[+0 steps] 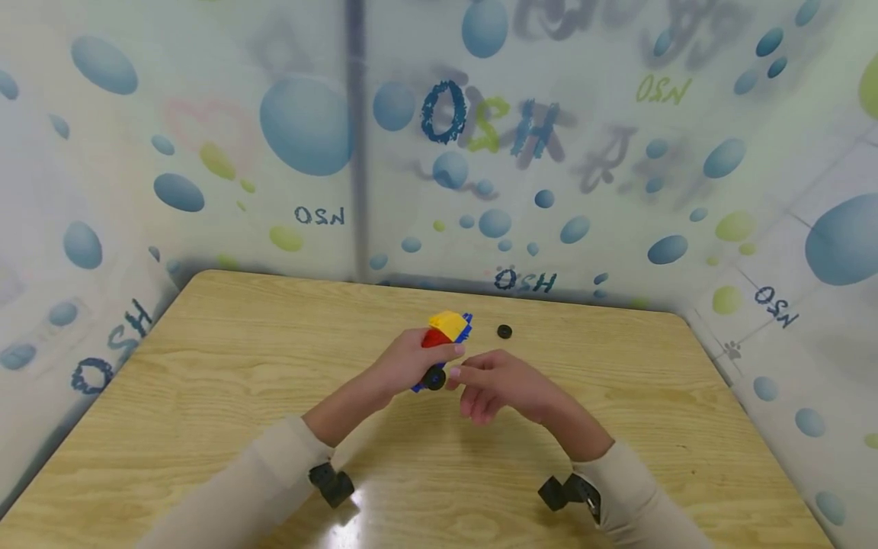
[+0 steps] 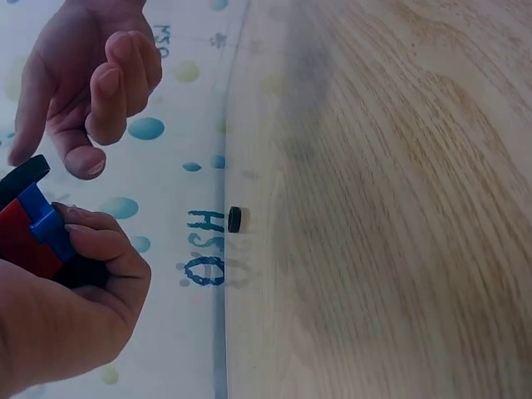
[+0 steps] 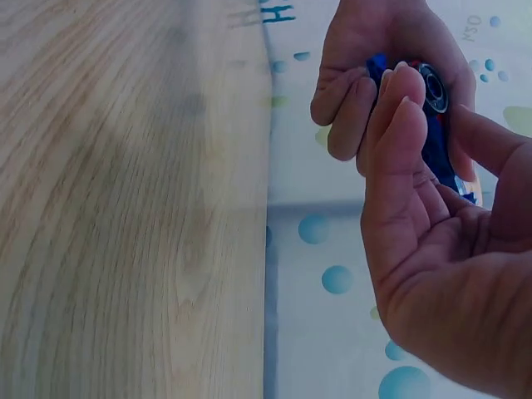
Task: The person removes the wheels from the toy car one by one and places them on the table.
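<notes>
My left hand [image 1: 403,363] grips a small toy car [image 1: 449,326] with yellow, red and blue parts, held above the table. A black wheel [image 1: 434,378] sits on the car's near side, facing my right hand [image 1: 497,383]. The right hand's fingers are loosely bent with nothing between them, their tips close to that wheel. In the left wrist view, the right index finger points down right at the mounted wheel [image 2: 27,179]. Part of the car is hidden behind the left fingers. A loose black wheel [image 1: 504,332] lies on the table beyond the right hand.
The wooden table [image 1: 261,343] ends at a patterned wall sheet [image 1: 583,183] at the back, with more sheeting on both sides. A dark camera mount is worn on each wrist, over pale sleeves [image 1: 240,480].
</notes>
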Motion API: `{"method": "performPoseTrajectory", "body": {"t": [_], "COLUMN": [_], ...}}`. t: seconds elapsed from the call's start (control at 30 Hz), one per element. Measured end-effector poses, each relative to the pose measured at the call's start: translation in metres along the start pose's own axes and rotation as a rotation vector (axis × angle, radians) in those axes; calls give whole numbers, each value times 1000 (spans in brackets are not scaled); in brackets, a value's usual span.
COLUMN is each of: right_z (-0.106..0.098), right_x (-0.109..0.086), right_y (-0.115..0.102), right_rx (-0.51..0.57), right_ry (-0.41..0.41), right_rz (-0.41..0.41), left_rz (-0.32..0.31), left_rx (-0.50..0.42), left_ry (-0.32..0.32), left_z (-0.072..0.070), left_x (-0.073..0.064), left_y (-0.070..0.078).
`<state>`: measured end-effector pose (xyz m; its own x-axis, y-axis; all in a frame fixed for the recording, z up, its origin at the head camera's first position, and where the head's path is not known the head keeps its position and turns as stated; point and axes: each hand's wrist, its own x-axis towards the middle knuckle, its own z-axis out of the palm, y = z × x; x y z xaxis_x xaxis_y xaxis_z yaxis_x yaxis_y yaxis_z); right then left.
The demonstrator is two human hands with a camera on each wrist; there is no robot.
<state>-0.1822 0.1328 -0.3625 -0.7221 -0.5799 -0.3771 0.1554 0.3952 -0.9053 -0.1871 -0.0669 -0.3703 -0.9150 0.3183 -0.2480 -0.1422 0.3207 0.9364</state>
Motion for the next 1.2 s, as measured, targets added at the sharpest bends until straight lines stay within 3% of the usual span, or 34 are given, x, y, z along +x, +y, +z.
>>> {"method": "performPoseTrajectory", "body": {"t": [0.13, 0.43, 0.63, 0.87, 1.2], "right_z": [6, 24, 34, 43, 44], "right_x": [0, 7, 11, 12, 6], "right_y": [-1, -2, 1, 4, 4], "right_rx": [25, 93, 38, -18, -30], "right_ry": [-34, -75, 19, 145, 185], "right_rz": [-18, -69, -110, -166, -203], "left_rz": [14, 22, 13, 55, 138], "left_rx": [-26, -8, -19, -33, 15], "left_ry": [-16, 11, 51, 88, 138], "left_z": [3, 8, 6, 7, 13], "left_x": [-1, -1, -2, 1, -5], "left_y": [0, 2, 1, -2, 5]}}
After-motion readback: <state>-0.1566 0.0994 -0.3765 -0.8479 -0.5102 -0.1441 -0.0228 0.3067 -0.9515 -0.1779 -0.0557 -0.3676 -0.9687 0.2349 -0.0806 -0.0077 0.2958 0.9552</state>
